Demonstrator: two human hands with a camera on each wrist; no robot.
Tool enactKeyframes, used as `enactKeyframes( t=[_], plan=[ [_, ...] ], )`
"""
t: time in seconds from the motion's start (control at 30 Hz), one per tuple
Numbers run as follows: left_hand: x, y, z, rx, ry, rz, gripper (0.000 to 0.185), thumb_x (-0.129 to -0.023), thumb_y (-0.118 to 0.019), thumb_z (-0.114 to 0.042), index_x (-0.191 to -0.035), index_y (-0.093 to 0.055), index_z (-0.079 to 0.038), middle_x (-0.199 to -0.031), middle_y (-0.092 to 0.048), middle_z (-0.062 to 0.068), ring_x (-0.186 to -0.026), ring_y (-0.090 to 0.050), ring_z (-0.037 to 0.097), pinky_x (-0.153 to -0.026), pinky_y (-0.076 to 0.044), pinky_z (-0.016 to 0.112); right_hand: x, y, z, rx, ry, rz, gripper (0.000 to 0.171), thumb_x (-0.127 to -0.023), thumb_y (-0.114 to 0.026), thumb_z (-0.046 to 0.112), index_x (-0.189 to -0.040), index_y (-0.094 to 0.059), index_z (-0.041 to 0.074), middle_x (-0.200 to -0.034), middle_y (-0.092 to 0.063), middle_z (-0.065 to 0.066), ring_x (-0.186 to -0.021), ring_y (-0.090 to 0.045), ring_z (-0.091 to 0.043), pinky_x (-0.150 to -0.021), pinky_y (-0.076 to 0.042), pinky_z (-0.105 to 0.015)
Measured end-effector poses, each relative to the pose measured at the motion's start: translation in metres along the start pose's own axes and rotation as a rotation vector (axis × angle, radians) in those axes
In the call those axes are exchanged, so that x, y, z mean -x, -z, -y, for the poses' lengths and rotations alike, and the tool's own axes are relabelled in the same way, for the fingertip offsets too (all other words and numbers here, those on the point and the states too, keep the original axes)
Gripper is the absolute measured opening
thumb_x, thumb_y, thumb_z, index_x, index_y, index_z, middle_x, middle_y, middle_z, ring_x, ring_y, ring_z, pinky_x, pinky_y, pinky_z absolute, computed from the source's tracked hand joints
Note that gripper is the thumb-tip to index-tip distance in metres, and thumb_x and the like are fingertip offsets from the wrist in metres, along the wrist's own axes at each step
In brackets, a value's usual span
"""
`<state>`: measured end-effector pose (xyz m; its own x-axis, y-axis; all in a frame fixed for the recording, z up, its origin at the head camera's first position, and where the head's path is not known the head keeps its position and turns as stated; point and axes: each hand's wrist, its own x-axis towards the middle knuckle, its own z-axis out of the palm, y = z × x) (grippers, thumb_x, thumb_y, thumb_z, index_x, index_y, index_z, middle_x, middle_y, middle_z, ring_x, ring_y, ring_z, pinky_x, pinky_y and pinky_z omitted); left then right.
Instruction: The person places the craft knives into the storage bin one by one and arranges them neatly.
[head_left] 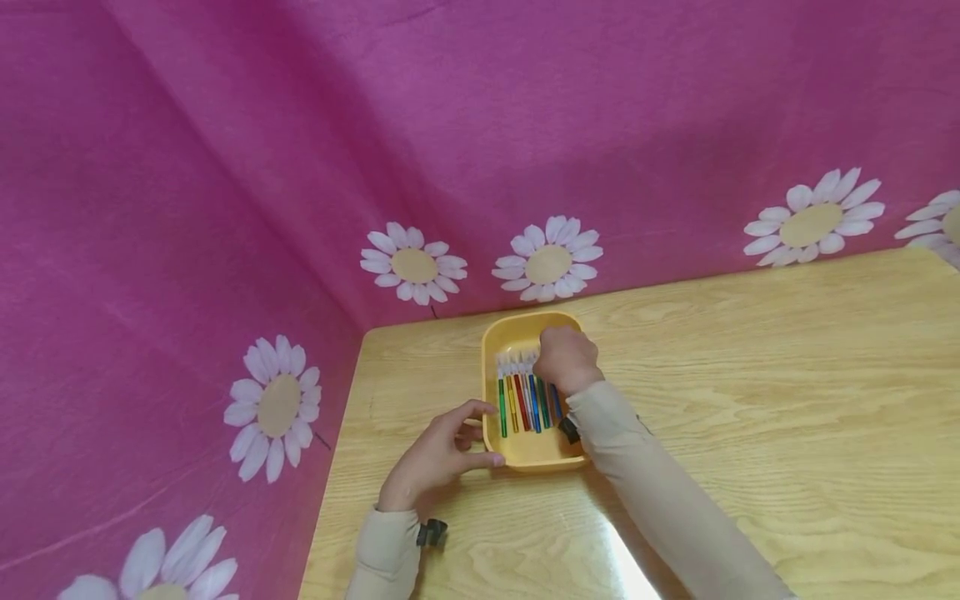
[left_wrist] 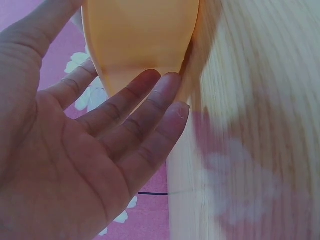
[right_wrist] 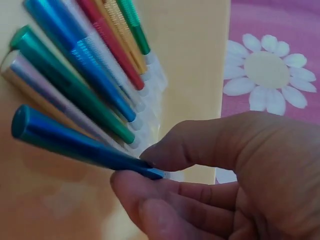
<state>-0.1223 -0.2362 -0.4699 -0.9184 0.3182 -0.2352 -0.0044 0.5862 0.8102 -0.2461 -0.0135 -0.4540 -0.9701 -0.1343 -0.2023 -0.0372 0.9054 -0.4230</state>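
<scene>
A yellow tray (head_left: 495, 342) sits near the table's back left corner with several coloured pens (head_left: 521, 400) lying side by side in it. My right hand (head_left: 566, 358) is over the tray and pinches a dark blue pen (right_wrist: 75, 142) near its tip between thumb and fingers (right_wrist: 190, 145). The other pens (right_wrist: 90, 65) lie fanned out on the tray floor (right_wrist: 190, 45) beside it. My left hand (head_left: 442, 450) touches the tray's near left wall (left_wrist: 135, 40) with straight fingers (left_wrist: 150, 110).
The tray stands on a light wooden table (head_left: 750, 400). A pink cloth with white daisies (head_left: 547, 262) covers the walls behind and to the left, close to the tray.
</scene>
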Motion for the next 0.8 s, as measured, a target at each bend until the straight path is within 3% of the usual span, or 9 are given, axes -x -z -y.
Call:
enactKeyframes(
  t=[0.27, 0.47, 0.8],
  plan=[
    [-0.0004, -0.0014, 0.0002, 0.004, -0.012, 0.003, 0.062, -0.086, -0.087, -0.034, -0.14, -0.058, -0.022, -0.129, -0.071, -0.002, -0.114, -0.069, 0.018, -0.104, -0.053, 0.051, -0.0036, -0.0066, 0.0033, 0.124, -0.007, 0.029, 0.018, -0.088, -0.072, 0.021, -0.102, -0.073, 0.01, -0.094, -0.071, -0.01, -0.081, -0.063, -0.026, -0.066, -0.054, -0.044],
    [0.0002, -0.0009, -0.001, 0.009, 0.012, 0.015, 0.061, -0.087, -0.086, -0.034, -0.14, -0.058, -0.024, -0.129, -0.071, -0.002, -0.113, -0.069, 0.018, -0.104, -0.053, 0.05, -0.0044, -0.0076, 0.0047, 0.137, -0.032, 0.033, 0.019, -0.089, -0.072, 0.022, -0.103, -0.074, 0.009, -0.091, -0.07, -0.009, -0.079, -0.063, -0.025, -0.064, -0.052, -0.042],
    [-0.0004, -0.0006, -0.0006, -0.008, -0.008, 0.015, 0.061, -0.087, -0.085, -0.033, -0.141, -0.058, -0.023, -0.13, -0.071, 0.0, -0.113, -0.069, 0.018, -0.103, -0.054, 0.05, -0.0065, -0.0068, 0.0039, 0.147, -0.027, 0.038, 0.016, -0.094, -0.066, 0.019, -0.102, -0.074, 0.008, -0.087, -0.07, -0.01, -0.073, -0.061, -0.023, -0.062, -0.052, -0.041]
  ],
)
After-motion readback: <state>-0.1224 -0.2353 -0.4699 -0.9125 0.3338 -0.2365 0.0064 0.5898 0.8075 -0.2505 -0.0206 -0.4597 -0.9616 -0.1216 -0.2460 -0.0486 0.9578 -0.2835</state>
